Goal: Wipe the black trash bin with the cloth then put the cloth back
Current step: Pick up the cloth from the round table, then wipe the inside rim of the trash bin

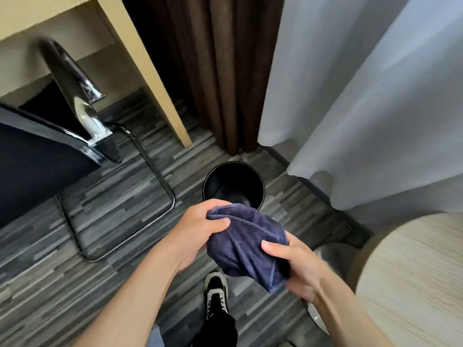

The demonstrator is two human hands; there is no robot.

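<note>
A round black trash bin (pixel 233 182) stands upright on the striped carpet, seen from above, with nothing visible inside. In front of it I hold a dark blue cloth (pixel 245 246) bunched between both hands. My left hand (pixel 198 229) pinches its upper left edge with thumb and fingers. My right hand (pixel 298 266) grips its lower right side, thumb on top. The cloth hangs in the air above the floor and covers the bin's near rim; it is not touching the bin.
A chrome-framed black chair (pixel 82 136) stands at left beside a light wooden desk leg (pixel 150 78). Brown curtain (pixel 220 71) and white sheer curtain (pixel 350 96) hang behind the bin. A round pale table (pixel 413 279) is at right. My shoe (pixel 216 294) is below the cloth.
</note>
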